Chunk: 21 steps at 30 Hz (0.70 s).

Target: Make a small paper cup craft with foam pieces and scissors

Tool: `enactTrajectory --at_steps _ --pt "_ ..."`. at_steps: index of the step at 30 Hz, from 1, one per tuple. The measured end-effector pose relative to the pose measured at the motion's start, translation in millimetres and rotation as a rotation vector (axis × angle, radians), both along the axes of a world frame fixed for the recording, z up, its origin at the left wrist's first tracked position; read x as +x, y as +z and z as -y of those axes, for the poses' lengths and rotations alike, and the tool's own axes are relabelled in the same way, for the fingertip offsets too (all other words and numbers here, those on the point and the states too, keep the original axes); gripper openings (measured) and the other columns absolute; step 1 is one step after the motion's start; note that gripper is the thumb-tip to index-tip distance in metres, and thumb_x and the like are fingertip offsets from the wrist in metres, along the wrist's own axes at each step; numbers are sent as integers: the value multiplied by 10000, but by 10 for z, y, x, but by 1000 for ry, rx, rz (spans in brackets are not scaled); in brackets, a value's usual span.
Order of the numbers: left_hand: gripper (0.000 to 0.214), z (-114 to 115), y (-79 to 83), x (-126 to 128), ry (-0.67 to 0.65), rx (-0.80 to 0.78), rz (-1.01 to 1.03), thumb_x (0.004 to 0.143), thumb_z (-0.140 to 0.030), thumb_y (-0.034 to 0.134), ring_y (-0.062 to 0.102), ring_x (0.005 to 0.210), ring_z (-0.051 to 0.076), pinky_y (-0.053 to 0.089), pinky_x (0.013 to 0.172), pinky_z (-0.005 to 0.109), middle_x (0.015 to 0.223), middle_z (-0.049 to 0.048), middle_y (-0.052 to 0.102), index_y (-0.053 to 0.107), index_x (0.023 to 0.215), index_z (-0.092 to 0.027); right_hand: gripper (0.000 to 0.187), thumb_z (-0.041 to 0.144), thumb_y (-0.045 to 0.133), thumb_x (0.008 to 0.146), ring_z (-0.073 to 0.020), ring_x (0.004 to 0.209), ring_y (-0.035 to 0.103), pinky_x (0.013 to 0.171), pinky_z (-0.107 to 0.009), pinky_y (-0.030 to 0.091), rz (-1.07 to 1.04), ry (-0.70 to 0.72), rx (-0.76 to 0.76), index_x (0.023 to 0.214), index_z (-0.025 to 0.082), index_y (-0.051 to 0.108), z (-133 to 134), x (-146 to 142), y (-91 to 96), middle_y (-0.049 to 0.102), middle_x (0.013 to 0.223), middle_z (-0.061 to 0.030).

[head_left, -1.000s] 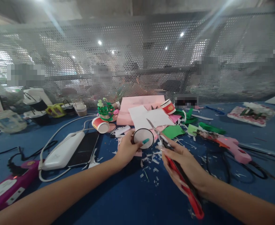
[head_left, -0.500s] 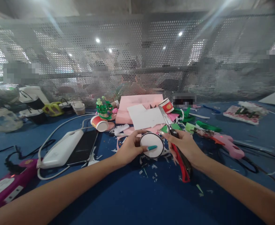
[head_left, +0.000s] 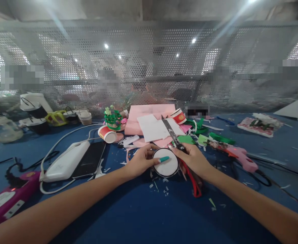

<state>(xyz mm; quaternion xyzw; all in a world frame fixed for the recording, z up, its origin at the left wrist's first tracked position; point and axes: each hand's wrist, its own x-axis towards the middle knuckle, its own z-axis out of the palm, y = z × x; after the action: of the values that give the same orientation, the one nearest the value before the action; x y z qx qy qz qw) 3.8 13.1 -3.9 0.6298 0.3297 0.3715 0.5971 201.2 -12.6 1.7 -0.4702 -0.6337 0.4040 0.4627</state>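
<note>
Being pinched, seemingly for steadiness, by the left hand (head_left: 140,162) is a black-rimmed disc (head_left: 166,167), scissors (head_left: 174,138) being clasped beside it by the right hand (head_left: 194,159).

Just off the middle of my view, towards 5 o'clock, I see a flat white round disc with a thin black rim (head_left: 167,167), its material unclear to me. It is held with its face turned towards me, partly covered at 9 o'clock. Close by its 1 o'clock edge I have a pair of scissors with grey metal blades and red-and-black handles (head_left: 174,137), gripped around the handles. The blades carry pale smudges and point to 11 o'clock; the handles slant towards 5 o'clock, partly hidden. I can't tell whether disc and scissors touch.
</note>
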Motion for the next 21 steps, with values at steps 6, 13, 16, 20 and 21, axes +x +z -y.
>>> enactTrajectory --at_steps 6,13,16,20,21 --pt "494 4 32 -11 65 -22 -19 630 -375 752 613 593 132 522 458 248 865 35 623 486 990 -165 324 471 566 826 -115 257 453 260 -243 401 -101 77 -113 661 231 423 -22 6 -47 501 406 66" --pt "532 -37 2 -11 319 -8 -93 675 -218 684 647 641 129 556 473 254 1194 94 551 411 1133 -214 350 432 624 791 -99 277 449 312 -233 423 -227 -14 -164 589 211 442 -43 18 -23 487 376 55" --pt "690 -62 -30 -34 324 54 -163 582 -146 740 648 739 170 554 476 246 1176 92 564 429 1193 -222 332 423 693 740 -87 292 443 341 -221 421 -267 -3 -206 632 206 465 -37 21 -6 494 386 65" --pt "826 -68 -47 -41 302 81 -197 590 -119 725 612 724 156 523 442 203 1067 72 609 378 1328 -251 334 440 694 740 -76 288 410 342 -209 396 -293 62 -255 655 204 473 -23 15 -9 473 367 72" --pt "838 -70 -51 -38 289 69 -179 623 -122 701 597 680 130 511 438 190 1065 70 611 338 1365 -263 342 455 674 755 -75 285 405 337 -208 387 -305 82 -261 646 201 472 -23 15 -17 470 364 68"
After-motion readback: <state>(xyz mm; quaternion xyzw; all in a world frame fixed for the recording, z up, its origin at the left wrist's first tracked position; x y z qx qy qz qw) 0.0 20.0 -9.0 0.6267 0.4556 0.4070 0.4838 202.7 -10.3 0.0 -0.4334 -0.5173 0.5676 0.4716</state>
